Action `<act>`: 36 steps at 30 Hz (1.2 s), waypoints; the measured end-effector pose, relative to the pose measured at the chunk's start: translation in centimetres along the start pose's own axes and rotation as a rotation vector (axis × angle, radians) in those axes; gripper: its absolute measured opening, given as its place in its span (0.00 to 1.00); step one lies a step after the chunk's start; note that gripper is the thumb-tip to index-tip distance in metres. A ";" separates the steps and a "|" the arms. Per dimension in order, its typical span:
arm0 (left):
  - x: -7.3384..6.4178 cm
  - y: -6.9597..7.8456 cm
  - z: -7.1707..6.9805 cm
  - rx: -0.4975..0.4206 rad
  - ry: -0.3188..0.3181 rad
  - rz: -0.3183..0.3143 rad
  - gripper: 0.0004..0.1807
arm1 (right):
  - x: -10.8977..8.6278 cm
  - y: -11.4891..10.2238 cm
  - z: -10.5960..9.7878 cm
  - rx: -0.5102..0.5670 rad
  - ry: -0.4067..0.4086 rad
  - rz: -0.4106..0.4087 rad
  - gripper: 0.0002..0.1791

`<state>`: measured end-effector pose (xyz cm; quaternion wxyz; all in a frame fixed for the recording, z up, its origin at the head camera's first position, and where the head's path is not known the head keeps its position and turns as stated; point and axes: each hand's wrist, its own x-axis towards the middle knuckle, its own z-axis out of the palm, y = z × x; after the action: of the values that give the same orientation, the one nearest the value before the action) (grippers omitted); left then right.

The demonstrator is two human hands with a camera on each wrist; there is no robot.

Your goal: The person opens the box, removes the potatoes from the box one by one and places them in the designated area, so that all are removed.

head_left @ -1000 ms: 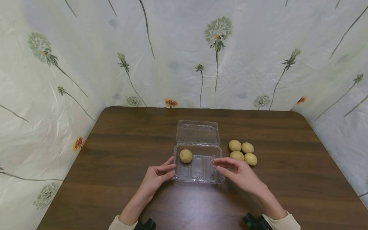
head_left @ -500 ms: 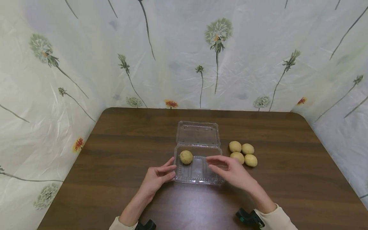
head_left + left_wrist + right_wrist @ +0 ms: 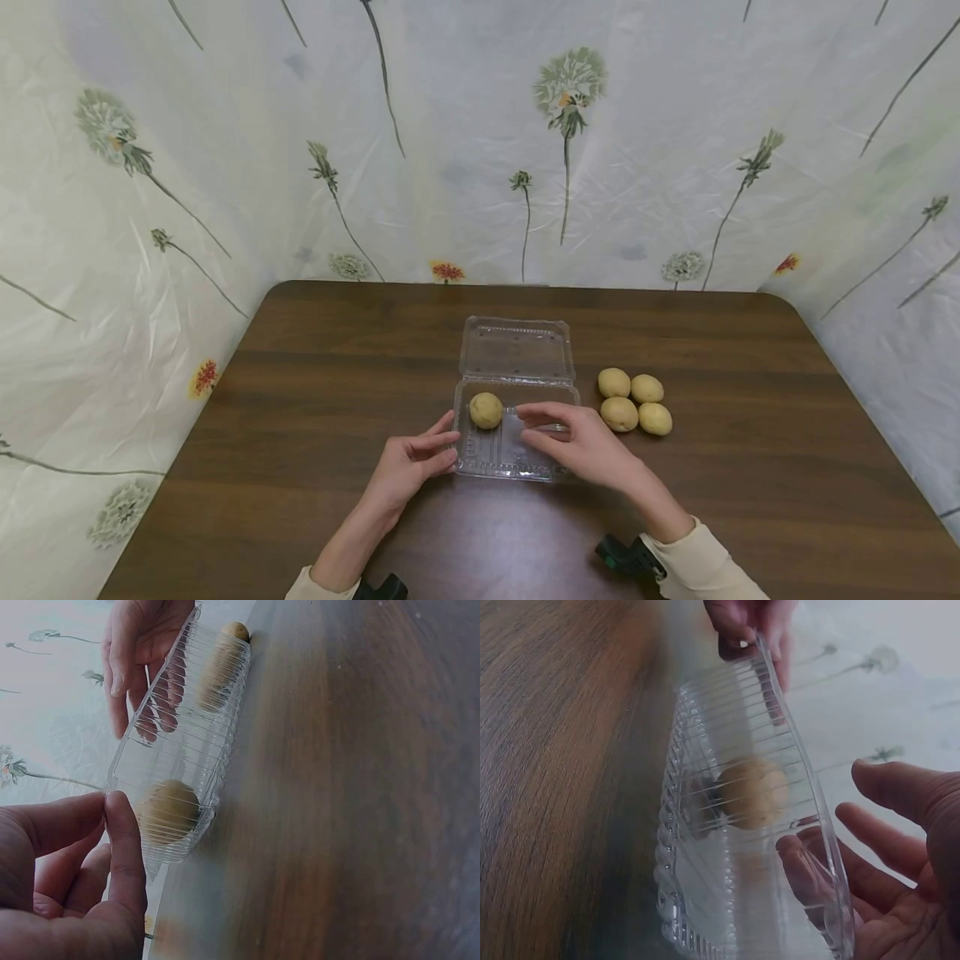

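Note:
A clear plastic clamshell container (image 3: 513,476) lies on the table with its lid (image 3: 516,350) folded back, away from me. One potato (image 3: 486,411) sits in the left part of its base. My left hand (image 3: 401,468) pinches the base's left rim between thumb and index finger, which the left wrist view shows close up. Over the right half of the base hovers my right hand (image 3: 581,443), fingers spread and loosely bent, with nothing held. A gap separates its fingertips from the potato (image 3: 754,793) in the right wrist view.
Several more potatoes (image 3: 618,414) are clustered on the brown wooden table (image 3: 337,375), just right of the container. A flower-patterned sheet (image 3: 465,125) hangs behind the table and along its sides.
My right hand has moved left, from the container's right edge to over its base, nearer the potato inside. The left hand, container and potatoes have stayed in place.

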<state>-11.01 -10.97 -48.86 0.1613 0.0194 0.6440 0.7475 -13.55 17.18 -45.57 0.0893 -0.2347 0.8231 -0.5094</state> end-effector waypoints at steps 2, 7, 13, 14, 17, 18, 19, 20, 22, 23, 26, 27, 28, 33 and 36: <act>0.0 0.0 0.0 -0.006 0.000 -0.003 0.20 | 0.2 0.0 0.1 -0.019 0.000 0.006 0.22; 0.0 0.1 0.0 -0.013 -0.002 -0.008 0.20 | 0.8 0.0 0.5 -0.046 0.013 0.014 0.21; 0.0 0.0 0.0 -0.007 -0.010 -0.003 0.20 | 1.7 0.1 1.1 -0.059 0.046 0.025 0.21; 0.0 0.0 0.0 -0.006 -0.011 -0.002 0.20 | 1.8 0.1 1.2 -0.064 0.050 0.030 0.21; 0.0 0.0 0.0 -0.001 -0.014 0.005 0.20 | 2.1 0.0 1.4 -0.071 0.058 0.045 0.22; 0.0 0.0 0.0 0.002 -0.014 0.005 0.20 | 2.2 0.0 1.4 -0.073 0.061 0.049 0.22; 0.0 0.0 0.0 0.002 -0.011 0.001 0.20 | 2.3 0.0 1.5 -0.074 0.064 0.054 0.22; 0.0 0.0 0.0 0.004 -0.010 0.001 0.20 | 2.4 -0.1 1.6 -0.080 0.066 0.058 0.22; 0.0 0.0 0.0 0.008 -0.007 -0.004 0.19 | 2.6 -0.1 1.7 -0.093 0.074 0.068 0.21; 0.0 0.0 0.0 0.007 -0.004 -0.009 0.19 | 2.8 -0.1 1.8 -0.098 0.077 0.073 0.21; 0.0 0.0 0.0 0.009 -0.006 -0.004 0.19 | 3.2 0.0 2.1 -0.116 0.085 0.079 0.20; 0.0 0.0 0.0 0.009 -0.007 -0.003 0.19 | 3.4 0.0 2.2 -0.117 0.088 0.081 0.20; 0.0 0.1 0.0 0.010 -0.009 0.003 0.19 | 3.5 0.1 2.3 -0.120 0.089 0.083 0.20; 0.0 0.2 0.0 0.009 -0.014 0.010 0.19 | 4.1 0.2 2.8 -0.145 0.083 0.084 0.19; 0.0 0.2 0.1 0.012 -0.014 0.009 0.19 | 4.2 0.2 3.0 -0.164 0.081 0.083 0.19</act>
<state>-11.07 -10.93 -48.65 0.1621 0.0283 0.6473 0.7442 -16.16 12.90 -46.79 0.0573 -0.1862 0.8740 -0.4452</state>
